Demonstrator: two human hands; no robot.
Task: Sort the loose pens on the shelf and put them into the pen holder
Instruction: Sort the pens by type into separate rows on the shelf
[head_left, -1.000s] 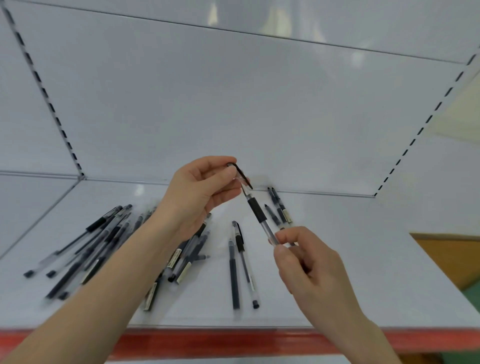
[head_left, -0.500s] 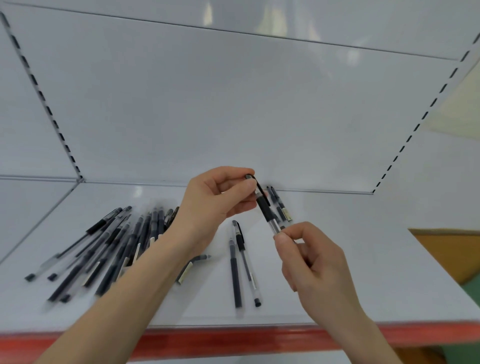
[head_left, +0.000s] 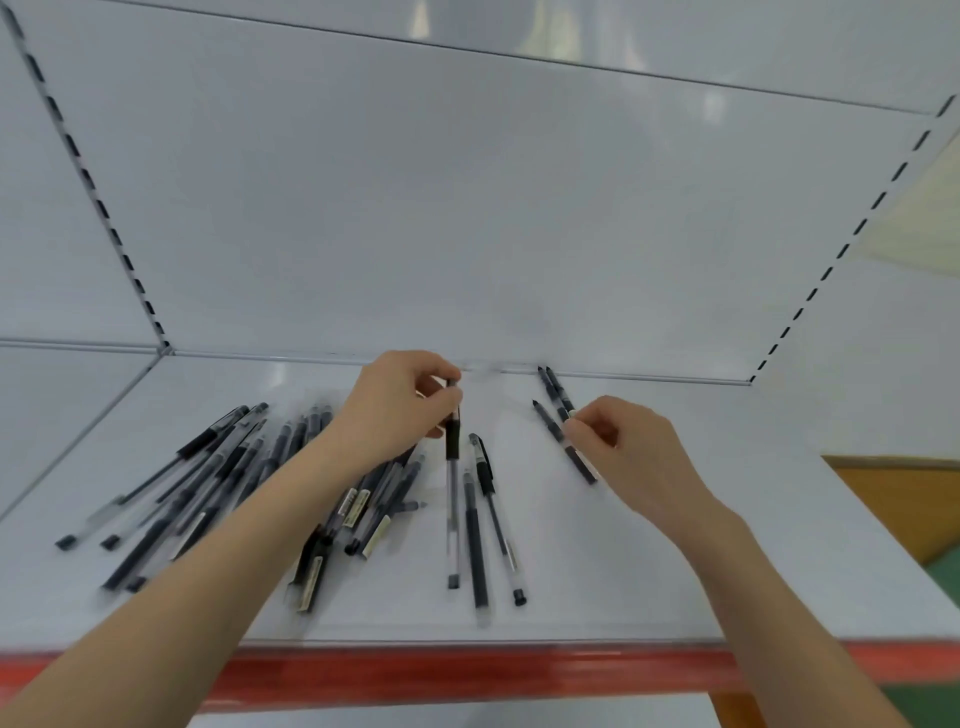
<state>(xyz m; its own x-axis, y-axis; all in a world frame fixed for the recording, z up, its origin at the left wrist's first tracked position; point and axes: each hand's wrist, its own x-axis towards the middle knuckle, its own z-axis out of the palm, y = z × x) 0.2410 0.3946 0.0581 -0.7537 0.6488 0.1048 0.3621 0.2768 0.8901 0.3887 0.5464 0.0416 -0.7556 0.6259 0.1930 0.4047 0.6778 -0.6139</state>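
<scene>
Many black and clear pens lie loose on the white shelf. My left hand pinches the capped top of one pen; that pen hangs nearly upright with its lower end down near the shelf. My right hand sits to the right with curled fingers, its fingertips pinching the near end of a pen in the small back-right group. Another pen of that group runs under this hand. A big pile of pens lies at the left, partly hidden by my left forearm. No pen holder is in view.
Two more pens lie side by side in the middle, just right of the held pen. The shelf has a red front edge, a white back wall and slotted uprights at both sides. An orange and green area shows beyond the right end.
My right hand let go of the shared pen and moved right to the back-right pens. My left hand swung that pen from slanted to nearly upright, lower towards the shelf.
</scene>
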